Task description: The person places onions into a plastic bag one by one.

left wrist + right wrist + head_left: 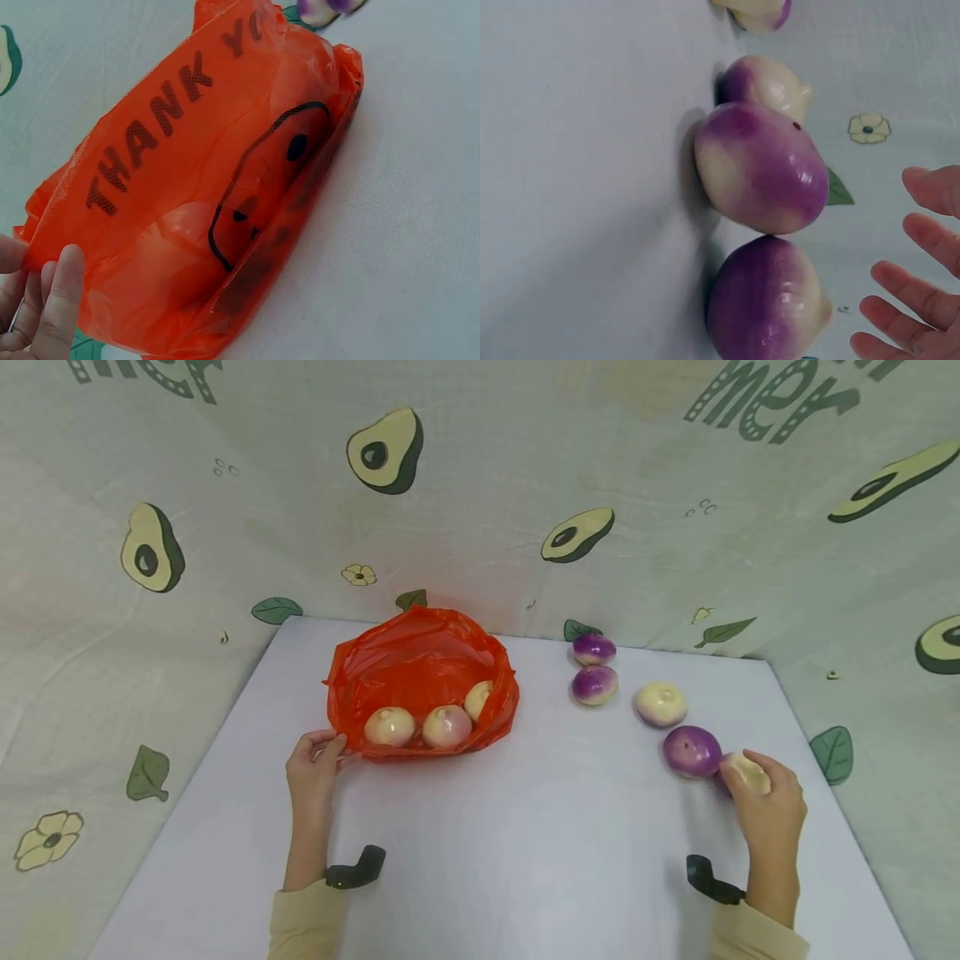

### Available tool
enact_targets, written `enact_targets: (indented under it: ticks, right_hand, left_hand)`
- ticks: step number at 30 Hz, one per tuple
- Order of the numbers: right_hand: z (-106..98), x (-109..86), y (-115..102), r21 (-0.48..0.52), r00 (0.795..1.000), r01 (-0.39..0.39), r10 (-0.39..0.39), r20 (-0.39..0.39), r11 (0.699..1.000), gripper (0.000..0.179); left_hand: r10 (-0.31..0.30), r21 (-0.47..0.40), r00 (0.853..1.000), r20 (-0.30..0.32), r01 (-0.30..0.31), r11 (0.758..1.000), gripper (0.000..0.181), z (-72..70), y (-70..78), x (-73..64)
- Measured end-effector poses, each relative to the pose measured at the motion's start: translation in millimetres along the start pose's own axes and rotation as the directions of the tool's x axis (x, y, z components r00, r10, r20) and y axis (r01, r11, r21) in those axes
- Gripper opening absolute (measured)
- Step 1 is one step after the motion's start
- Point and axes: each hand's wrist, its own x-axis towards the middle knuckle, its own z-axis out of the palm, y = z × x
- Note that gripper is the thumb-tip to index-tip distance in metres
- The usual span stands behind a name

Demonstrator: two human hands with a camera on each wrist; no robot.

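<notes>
My left hand pinches the near left edge of an orange-red plastic bag. Its mouth faces me, and several pale turnip-like vegetables lie inside, among them one at the left and one in the middle. In the left wrist view the bag shows "THANK YO" lettering and a drawn face. My right hand is over a pale-topped turnip-like vegetable at the right. In the right wrist view its fingers are spread, apart from that purple-and-white piece. A purple one touches it.
Farther back on the white table lie a pale turnip-like piece and two purple ones, the nearer and the farther. An avocado-print cloth hangs behind and around. Black wrist cameras sit on both wrists.
</notes>
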Motion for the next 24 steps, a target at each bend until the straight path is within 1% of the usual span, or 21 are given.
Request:
enact_targets:
  ticks: [5,9,12,14,17,19,22,24]
  right_hand:
    - [-3,3.6,12,0.005,1.0,-0.022,0.022,0.002,1.0,0.055]
    - [-3,4.7,17,0.012,1.0,-0.018,0.018,-0.007,1.0,0.054]
    - [-2,5.5,20,0.004,1.0,-0.016,0.016,0.001,1.0,0.054]
    - [-2,6.5,22,-0.007,1.0,-0.009,0.009,0.007,1.0,0.053]
    - [1,8.8,27,-0.019,0.999,0.037,-0.037,0.002,0.999,0.049]
    - [2,10.6,29,-0.032,0.999,0.051,-0.051,0.005,0.998,0.048]
    - [4,13.5,33,-0.056,0.999,0.044,-0.043,0.024,0.997,0.049]
    - [4,15.0,35,-0.076,0.999,0.017,-0.014,0.039,0.997,0.052]
  left_hand:
    - [-0.004,0.011,1.0,-0.001,0.004,1.0,0.048,0.2,0.9,0.1]
    - [-0.001,0.006,1.0,-0.001,0.001,1.0,0.048,-0.3,1.8,0.1]
    - [-0.008,-0.003,1.0,-0.004,0.008,1.0,0.048,-0.3,2.1,-0.1]
    - [-0.014,0.0,1.0,-0.006,0.014,1.0,0.048,-0.2,2.1,-0.4]
    - [-0.015,0.003,1.0,-0.003,0.015,1.0,0.047,-0.1,1.5,-0.6]
    - [-0.009,-0.002,1.0,0.001,0.009,1.0,0.046,-0.3,1.3,-0.8]
    - [-0.002,-0.017,1.0,0.002,0.002,1.0,0.045,-0.5,1.5,-1.2]
    - [-0.002,-0.025,1.0,0.002,0.002,1.0,0.046,-0.7,1.8,-1.4]
